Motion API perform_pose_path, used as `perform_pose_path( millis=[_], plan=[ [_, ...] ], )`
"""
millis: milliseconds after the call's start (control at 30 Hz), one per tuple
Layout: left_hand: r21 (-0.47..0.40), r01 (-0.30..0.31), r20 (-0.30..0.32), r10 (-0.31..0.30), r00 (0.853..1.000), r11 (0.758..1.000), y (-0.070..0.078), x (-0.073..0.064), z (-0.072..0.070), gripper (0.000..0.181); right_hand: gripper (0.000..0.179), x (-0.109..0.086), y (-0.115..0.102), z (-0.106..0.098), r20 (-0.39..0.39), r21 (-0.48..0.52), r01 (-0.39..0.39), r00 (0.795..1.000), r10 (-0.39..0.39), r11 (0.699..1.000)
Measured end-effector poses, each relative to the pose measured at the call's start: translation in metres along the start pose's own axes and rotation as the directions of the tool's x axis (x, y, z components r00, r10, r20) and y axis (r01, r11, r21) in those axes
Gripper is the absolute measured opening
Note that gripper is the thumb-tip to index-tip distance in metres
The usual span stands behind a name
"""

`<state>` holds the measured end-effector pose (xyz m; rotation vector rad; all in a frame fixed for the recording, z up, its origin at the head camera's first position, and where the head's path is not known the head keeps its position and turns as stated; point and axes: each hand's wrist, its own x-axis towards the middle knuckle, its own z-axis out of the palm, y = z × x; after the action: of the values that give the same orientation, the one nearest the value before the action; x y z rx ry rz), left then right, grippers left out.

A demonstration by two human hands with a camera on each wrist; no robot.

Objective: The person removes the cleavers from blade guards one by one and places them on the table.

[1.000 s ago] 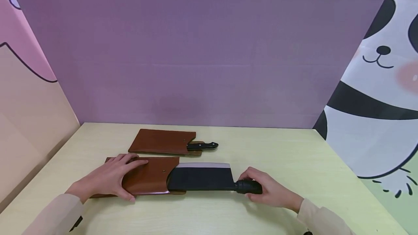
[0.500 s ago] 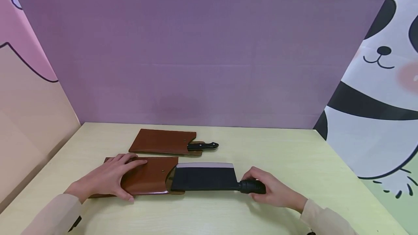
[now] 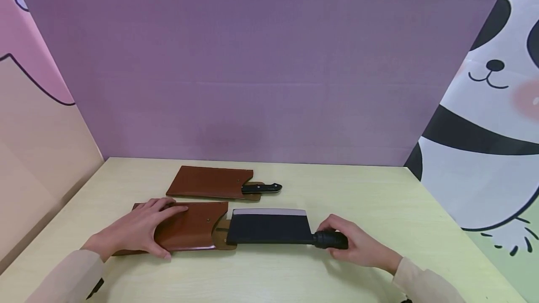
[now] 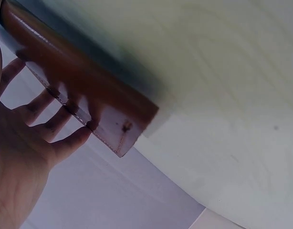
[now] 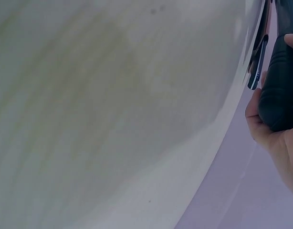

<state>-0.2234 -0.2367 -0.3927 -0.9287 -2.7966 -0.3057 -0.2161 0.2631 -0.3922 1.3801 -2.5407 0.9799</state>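
In the head view my right hand [image 3: 355, 244] grips the black handle [image 5: 280, 90] of a cleaver [image 3: 269, 228]. Its dark rectangular blade has a pale edge facing away from me. The blade's left end lies just outside the mouth of a brown leather knife sheath [image 3: 189, 226], its lower corner overlapping the sheath's tan back flap. My left hand [image 3: 130, 233] holds the sheath across its width, thumb at the near edge and fingers at the far one. In the left wrist view the fingertips [image 4: 87, 128] meet the sheath's stitched edge.
Behind lies a second brown sheath [image 3: 206, 182], with a smaller black-handled knife [image 3: 262, 188] sticking out of it to the right. The pale wooden table [image 3: 379, 200] ends at a purple backdrop [image 3: 269, 83]. A panda-print panel [image 3: 484, 162] stands on the right.
My right hand has drawn the cleaver to the right, and its blade has come out of the sheath's mouth. The left hand and sheath have shifted very slightly left.
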Motion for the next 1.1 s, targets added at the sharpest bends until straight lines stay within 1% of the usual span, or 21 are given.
perform_pose_path(
  millis=[100,233,333,533,800,1100],
  plan=[
    [-0.001,-0.004,0.000,0.004,1.000,1.000,-0.001,0.000,0.001,0.097,0.042,-0.002,0.001,-0.002,-0.001,-0.002,0.012,1.000,-0.012,1.000],
    [-0.011,0.004,0.020,-0.003,1.000,1.000,-0.002,0.001,0.003,0.098,0.041,-0.004,0.002,-0.004,-0.013,-0.009,0.027,1.000,-0.027,1.000],
    [-0.011,0.010,0.036,-0.010,0.999,1.000,-0.002,0.001,0.004,0.099,0.041,-0.007,0.003,-0.006,-0.021,-0.002,0.027,0.999,-0.027,1.000],
    [-0.014,0.007,0.039,-0.006,0.999,1.000,-0.002,0.002,0.006,0.099,0.041,-0.012,0.006,-0.010,-0.037,-0.001,0.027,0.999,-0.027,1.000],
    [-0.008,-0.001,0.038,0.002,0.999,1.000,0.000,0.003,0.006,0.099,0.040,-0.021,0.012,-0.015,-0.037,-0.015,0.009,0.999,-0.009,1.000],
    [-0.018,0.007,0.063,-0.006,0.998,1.000,0.003,0.006,0.007,0.097,0.041,-0.029,0.013,-0.023,-0.041,-0.005,-0.012,0.999,0.012,1.000]
  ],
)
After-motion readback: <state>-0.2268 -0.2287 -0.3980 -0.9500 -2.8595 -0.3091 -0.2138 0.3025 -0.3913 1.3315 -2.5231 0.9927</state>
